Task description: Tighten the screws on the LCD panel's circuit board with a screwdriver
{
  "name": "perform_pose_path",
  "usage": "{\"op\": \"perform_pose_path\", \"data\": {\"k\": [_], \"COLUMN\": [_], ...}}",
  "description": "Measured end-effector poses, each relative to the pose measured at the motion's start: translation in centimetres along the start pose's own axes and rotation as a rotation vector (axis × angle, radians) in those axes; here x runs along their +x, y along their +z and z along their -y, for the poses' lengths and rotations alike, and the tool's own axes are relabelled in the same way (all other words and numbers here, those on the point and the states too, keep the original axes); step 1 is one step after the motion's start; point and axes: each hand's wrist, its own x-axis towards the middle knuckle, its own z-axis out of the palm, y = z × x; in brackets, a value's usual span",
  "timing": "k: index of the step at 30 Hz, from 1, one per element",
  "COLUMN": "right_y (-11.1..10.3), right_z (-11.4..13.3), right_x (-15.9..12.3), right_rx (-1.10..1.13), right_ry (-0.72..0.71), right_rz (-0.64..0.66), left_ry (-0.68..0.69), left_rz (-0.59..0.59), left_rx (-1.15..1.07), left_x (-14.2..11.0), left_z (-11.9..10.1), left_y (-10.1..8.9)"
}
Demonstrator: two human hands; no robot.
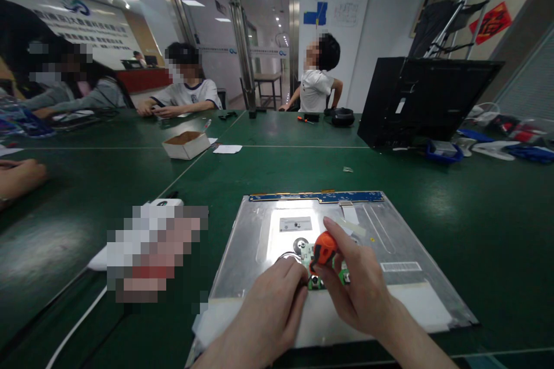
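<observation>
A silver metal display panel (389,230) lies flat on the green table in front of me, with a blue circuit strip (320,196) along its far edge. My right hand (359,288) is closed round a screwdriver with an orange and black handle (324,249), held upright over a small green circuit board (315,281) on the panel. My left hand (270,311) rests beside it with fingers curled, fingertips pressed on the board's left edge.
A black monitor housing (426,101) stands at the right. A small white box (187,145) and paper (227,149) lie mid-table. Three people sit at the far side; another person's hand (19,176) rests at left. Cables and blue items clutter the far right.
</observation>
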Motion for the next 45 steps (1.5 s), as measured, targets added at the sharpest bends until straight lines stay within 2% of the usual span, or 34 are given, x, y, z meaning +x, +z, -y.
{"op": "perform_pose_path", "data": {"k": [25,33,45], "right_y": [0.01,0.03,0.24], "right_z": [0.1,0.02,0.03], "right_x": [0.11,-0.02,0.06], "right_rx": [0.03,0.025,0.004], "right_ry": [-0.03,0.011,0.023], "right_rz": [-0.01,0.0,-0.046], "left_ry": [0.017,-0.002,0.003], "left_rz": [-0.002,-0.001,-0.009], "left_rx": [0.03,0.024,0.011], "left_x": [0.02,0.04,-0.07], "left_z": [0.78,0.2,0.75], "left_y": [0.66,0.14,0.54]}}
